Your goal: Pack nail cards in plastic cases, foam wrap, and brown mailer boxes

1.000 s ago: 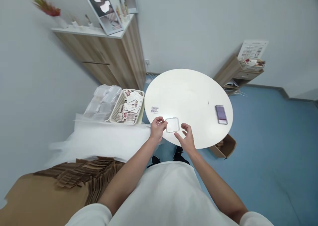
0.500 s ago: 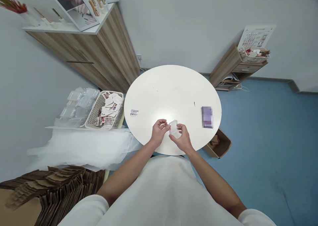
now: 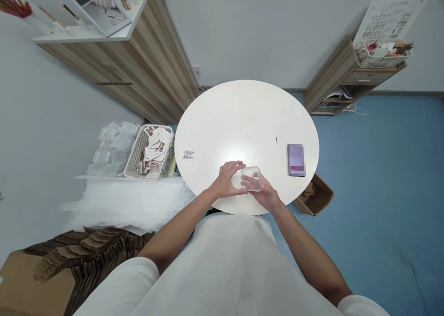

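Observation:
Above the near part of the white table [image 3: 222,108] is a small clear plastic box [image 3: 251,178]. My right hand [image 3: 266,195] holds it from below and the right, and its fingers show through the clear plastic. On the box's left side my left hand [image 3: 227,181] curves round it, fingers at the far edge and thumb at the near edge. Inside the box I see nothing but the fingers behind it. To the left on the table lies a small card of purple nail-like pieces [image 3: 188,155]. A purple pack [image 3: 296,160], partly blurred, lies at the right.
A white basket of cards [image 3: 130,165] stands left of the table, beside stacked clear boxes [image 3: 110,155]. White sheets [image 3: 132,200] and folded brown cardboard [image 3: 100,256] lie nearer me. An open carton [image 3: 322,200] sits on the floor at right. Cabinets [image 3: 166,52] stand behind.
The clear box has turned so its broad face shows toward me. My right hand has moved under it, and my left hand has opened wider round its left side. The view has shifted slightly.

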`<state>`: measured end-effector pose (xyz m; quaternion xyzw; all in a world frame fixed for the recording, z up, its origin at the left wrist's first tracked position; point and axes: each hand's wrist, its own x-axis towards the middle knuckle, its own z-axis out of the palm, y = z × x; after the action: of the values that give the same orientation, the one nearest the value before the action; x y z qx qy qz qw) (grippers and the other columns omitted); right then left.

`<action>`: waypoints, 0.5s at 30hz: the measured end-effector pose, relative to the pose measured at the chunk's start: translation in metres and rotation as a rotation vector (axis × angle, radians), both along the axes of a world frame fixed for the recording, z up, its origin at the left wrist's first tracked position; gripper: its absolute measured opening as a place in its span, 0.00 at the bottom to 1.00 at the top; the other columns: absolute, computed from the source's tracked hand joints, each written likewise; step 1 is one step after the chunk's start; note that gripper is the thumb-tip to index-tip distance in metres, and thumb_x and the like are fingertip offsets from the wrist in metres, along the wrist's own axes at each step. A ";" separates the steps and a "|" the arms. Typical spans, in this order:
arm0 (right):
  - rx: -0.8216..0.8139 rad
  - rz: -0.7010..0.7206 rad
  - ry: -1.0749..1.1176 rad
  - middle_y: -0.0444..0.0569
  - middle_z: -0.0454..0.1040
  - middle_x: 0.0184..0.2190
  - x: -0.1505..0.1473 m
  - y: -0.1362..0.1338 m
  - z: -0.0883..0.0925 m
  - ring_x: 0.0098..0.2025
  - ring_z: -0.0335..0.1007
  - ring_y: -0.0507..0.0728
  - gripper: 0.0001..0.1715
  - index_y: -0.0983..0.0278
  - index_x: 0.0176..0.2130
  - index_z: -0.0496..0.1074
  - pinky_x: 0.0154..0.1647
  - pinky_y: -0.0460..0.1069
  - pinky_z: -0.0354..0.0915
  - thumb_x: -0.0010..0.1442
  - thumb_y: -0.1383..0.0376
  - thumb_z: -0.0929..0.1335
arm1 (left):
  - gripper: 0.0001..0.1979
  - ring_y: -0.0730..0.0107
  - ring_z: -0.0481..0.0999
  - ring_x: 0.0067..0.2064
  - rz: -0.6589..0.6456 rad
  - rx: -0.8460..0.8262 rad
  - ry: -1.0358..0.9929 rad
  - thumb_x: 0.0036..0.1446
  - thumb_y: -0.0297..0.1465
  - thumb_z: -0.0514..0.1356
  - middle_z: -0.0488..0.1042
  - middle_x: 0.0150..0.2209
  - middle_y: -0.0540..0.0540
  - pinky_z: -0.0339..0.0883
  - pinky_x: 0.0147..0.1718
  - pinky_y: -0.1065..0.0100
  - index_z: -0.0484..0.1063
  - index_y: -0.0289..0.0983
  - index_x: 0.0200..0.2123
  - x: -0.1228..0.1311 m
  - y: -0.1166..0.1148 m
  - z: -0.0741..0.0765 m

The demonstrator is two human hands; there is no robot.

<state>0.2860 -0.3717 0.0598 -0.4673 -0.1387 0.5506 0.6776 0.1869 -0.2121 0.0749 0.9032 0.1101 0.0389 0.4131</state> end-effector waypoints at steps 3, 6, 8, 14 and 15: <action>-0.035 0.032 -0.216 0.56 0.65 0.52 0.001 0.001 0.002 0.50 0.65 0.65 0.36 0.57 0.49 0.59 0.46 0.62 0.61 0.46 0.41 0.63 | 0.38 0.54 0.56 0.56 -0.041 0.110 -0.016 0.37 0.45 0.64 0.60 0.55 0.42 0.49 0.53 0.56 0.60 0.44 0.54 -0.002 0.010 0.003; -0.063 -0.003 -0.620 0.54 0.53 0.60 0.005 0.000 0.010 0.58 0.55 0.63 0.39 0.55 0.55 0.52 0.51 0.61 0.59 0.49 0.43 0.63 | 0.37 0.51 0.57 0.55 -0.091 0.241 -0.004 0.36 0.44 0.65 0.61 0.55 0.42 0.48 0.51 0.54 0.62 0.43 0.52 -0.004 0.023 0.009; -0.096 0.018 -0.926 0.52 0.46 0.62 0.009 0.000 0.016 0.61 0.47 0.63 0.41 0.55 0.56 0.52 0.55 0.61 0.55 0.47 0.47 0.67 | 0.36 0.50 0.57 0.54 -0.131 0.302 -0.014 0.35 0.43 0.65 0.62 0.54 0.41 0.46 0.51 0.53 0.63 0.42 0.51 -0.005 0.031 0.012; -0.143 0.170 -1.317 0.51 0.55 0.59 0.011 0.005 0.023 0.59 0.53 0.63 0.35 0.55 0.56 0.55 0.53 0.61 0.60 0.50 0.59 0.69 | 0.35 0.49 0.58 0.54 -0.171 0.262 -0.032 0.33 0.40 0.65 0.63 0.53 0.41 0.48 0.51 0.52 0.64 0.40 0.49 -0.007 0.043 0.014; -0.142 0.152 -1.324 0.52 0.57 0.58 0.010 0.007 0.022 0.58 0.54 0.62 0.35 0.56 0.55 0.56 0.52 0.61 0.61 0.50 0.60 0.69 | 0.36 0.50 0.58 0.54 -0.168 0.218 -0.040 0.34 0.39 0.65 0.63 0.53 0.41 0.49 0.51 0.53 0.64 0.40 0.50 -0.009 0.044 0.013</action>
<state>0.2961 -0.3647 0.0820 -0.7388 -0.5212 0.2017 0.3765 0.1783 -0.1685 0.0882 0.9477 0.0212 0.0337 0.3166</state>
